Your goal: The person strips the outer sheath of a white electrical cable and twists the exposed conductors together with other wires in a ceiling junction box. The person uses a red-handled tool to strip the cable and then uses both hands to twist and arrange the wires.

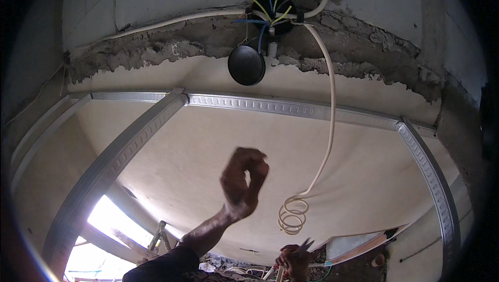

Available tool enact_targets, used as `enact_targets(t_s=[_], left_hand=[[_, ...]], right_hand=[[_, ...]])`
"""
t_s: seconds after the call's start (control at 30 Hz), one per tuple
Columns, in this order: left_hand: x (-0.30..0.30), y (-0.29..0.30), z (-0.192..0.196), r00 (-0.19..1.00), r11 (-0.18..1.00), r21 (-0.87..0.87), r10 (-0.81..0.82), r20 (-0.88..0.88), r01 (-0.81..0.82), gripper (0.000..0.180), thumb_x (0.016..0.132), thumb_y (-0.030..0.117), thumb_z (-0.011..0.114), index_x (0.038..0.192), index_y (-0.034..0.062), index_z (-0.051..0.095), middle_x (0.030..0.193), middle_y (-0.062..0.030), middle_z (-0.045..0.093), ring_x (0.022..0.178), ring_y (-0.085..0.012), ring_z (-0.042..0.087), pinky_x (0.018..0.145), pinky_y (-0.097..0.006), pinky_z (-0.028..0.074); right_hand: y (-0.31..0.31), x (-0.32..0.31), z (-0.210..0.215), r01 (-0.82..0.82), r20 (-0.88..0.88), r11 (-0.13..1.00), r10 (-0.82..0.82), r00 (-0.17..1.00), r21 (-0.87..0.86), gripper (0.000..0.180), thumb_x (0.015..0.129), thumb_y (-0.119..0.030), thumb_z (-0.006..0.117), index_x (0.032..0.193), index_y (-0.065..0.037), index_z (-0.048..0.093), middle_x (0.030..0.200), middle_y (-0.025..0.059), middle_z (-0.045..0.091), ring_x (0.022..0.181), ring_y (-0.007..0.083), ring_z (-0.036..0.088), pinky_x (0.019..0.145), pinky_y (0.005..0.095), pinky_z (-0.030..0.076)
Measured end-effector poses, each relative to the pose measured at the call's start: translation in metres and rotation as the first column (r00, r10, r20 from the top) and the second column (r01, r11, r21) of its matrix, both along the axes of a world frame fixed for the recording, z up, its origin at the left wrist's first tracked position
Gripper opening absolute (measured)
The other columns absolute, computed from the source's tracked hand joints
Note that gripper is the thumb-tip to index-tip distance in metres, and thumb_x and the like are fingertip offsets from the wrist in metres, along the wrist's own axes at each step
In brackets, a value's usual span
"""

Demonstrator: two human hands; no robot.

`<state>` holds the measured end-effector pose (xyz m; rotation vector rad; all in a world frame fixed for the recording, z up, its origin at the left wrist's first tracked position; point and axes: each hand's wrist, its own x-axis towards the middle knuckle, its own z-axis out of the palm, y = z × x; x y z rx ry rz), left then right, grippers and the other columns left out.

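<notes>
My left hand is raised in front of the pale wall, slightly blurred. Its thumb and fingers curl together into a ring with a gap in the middle; whether something small is pinched at the tips I cannot make out. Lower down, my right hand is closed around a pair of pliers, the pointed jaws sticking out above the fingers. Above both hands, a round black junction box sits in the wall with blue and yellow-green wires poking out. Its round black lid hangs beneath it.
A white cable drops from the box and ends in loose coils above my right hand. Metal channel framing crosses the wall, with uprights at left and right. A wooden ladder-like piece stands lower left.
</notes>
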<state>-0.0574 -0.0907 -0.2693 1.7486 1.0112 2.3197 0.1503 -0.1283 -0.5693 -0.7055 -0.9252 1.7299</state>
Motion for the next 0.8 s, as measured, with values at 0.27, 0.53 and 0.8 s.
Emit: enact_targets(t_s=[0.27,0.53,0.8], left_hand=[[0.063,-0.029,-0.153,0.744,0.482,-0.762,-0.668,-0.001,0.432,0.058,0.087,0.013,0.071,0.137,0.0065,0.044,0.121,-0.0095,0.057,0.095,-0.0178,0.062,0.078,-0.031,0.055],[0.073,-0.035,-0.171,0.862,0.808,-0.488,-0.468,-0.193,0.33,0.057,0.078,0.004,0.077,0.13,0.002,0.055,0.116,-0.0149,0.063,0.097,-0.0216,0.067,0.079,-0.033,0.058],[0.054,-0.029,-0.173,0.868,0.793,-0.507,-0.47,-0.157,0.338,0.036,0.079,0.001,0.074,0.114,0.0087,0.069,0.109,-0.012,0.068,0.101,-0.022,0.067,0.079,-0.032,0.058]], right_hand=[[0.027,-0.006,0.149,0.44,-0.259,0.898,-0.423,0.868,0.01,0.04,0.099,-0.032,0.052,0.065,-0.014,0.043,0.05,-0.0044,0.031,0.036,0.0066,0.027,0.033,0.0236,0.025],[0.059,-0.008,0.163,0.314,-0.591,0.911,-0.413,0.693,-0.269,0.04,0.099,-0.039,0.052,0.071,-0.01,0.05,0.051,-0.0045,0.03,0.04,0.0071,0.028,0.032,0.0229,0.025],[0.061,-0.017,0.156,0.224,-0.6,0.919,-0.384,0.702,-0.325,0.039,0.099,-0.038,0.052,0.072,-0.01,0.05,0.051,-0.0046,0.03,0.039,0.0067,0.026,0.032,0.0224,0.025]])
